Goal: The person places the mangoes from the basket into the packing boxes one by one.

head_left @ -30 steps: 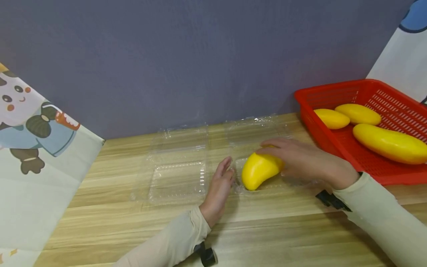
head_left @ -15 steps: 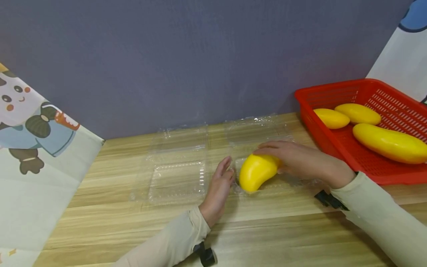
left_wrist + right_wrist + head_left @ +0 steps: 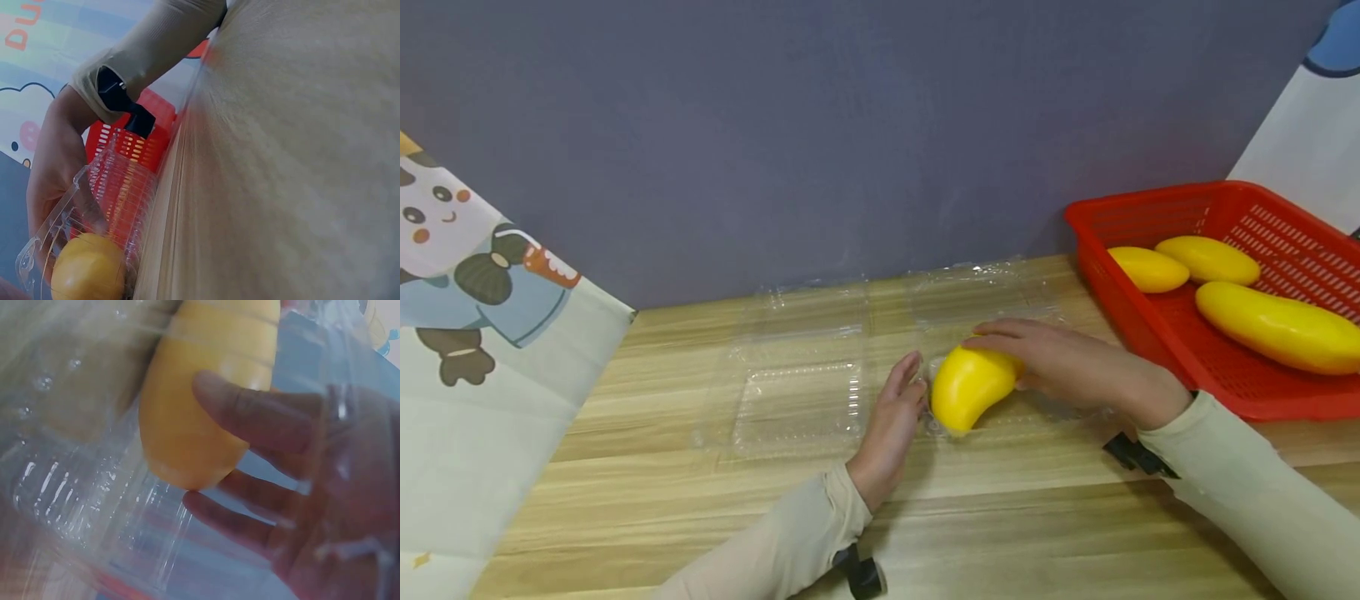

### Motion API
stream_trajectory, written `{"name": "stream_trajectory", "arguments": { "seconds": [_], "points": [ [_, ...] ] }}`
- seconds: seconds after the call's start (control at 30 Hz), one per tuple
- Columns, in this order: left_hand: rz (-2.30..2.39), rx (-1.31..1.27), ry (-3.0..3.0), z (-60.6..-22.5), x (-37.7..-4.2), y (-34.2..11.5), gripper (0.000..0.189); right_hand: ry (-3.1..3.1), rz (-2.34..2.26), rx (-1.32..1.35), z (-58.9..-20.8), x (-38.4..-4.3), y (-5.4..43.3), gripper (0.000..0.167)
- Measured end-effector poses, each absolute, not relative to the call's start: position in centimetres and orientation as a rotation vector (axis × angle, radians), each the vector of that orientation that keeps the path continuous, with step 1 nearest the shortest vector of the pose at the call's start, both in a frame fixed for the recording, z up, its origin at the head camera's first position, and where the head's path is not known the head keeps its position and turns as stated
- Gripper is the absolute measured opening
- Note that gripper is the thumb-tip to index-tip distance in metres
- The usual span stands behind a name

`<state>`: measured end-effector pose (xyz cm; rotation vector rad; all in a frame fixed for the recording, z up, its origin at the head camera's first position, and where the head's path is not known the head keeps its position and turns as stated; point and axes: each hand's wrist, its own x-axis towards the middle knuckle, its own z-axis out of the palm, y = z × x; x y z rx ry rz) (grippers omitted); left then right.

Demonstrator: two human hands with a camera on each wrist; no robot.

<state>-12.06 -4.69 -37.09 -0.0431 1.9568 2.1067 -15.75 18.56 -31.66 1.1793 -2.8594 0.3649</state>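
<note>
A yellow mango (image 3: pixel 972 387) leans in the base of the right clear plastic clamshell box (image 3: pixel 1037 408), its lower end toward the box's front left. My right hand (image 3: pixel 1067 362) grips the mango's upper right end; in the right wrist view the thumb (image 3: pixel 250 415) lies along the mango (image 3: pixel 194 406), seen through the box's clear wall. My left hand (image 3: pixel 891 425) stands at the left edge of that box, fingers fairly straight, near or touching its rim. In the left wrist view the mango (image 3: pixel 87 269) shows behind the clear wall.
Another clear clamshell box (image 3: pixel 797 408) lies with its lid open, left of my left hand. At the right, a red basket (image 3: pixel 1150 333) holds several yellow mangoes (image 3: pixel 1277 325). A grey wall (image 3: pixel 850 150) bounds the wooden table (image 3: pixel 647 483) at the back.
My right hand and the mango have shifted slightly left and the mango's end has come closer to the left hand. The left hand has stayed in place.
</note>
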Motion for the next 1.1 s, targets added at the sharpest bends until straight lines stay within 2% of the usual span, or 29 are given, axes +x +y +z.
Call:
{"name": "stream_trajectory", "arguments": {
  "seconds": [1.1],
  "points": [
    [2.092, -0.057, 1.983, -37.25, -11.86, -4.82, 0.051, -2.801, 0.307, 1.180, -32.60, -15.76, 18.42, 0.072]
  ]
}}
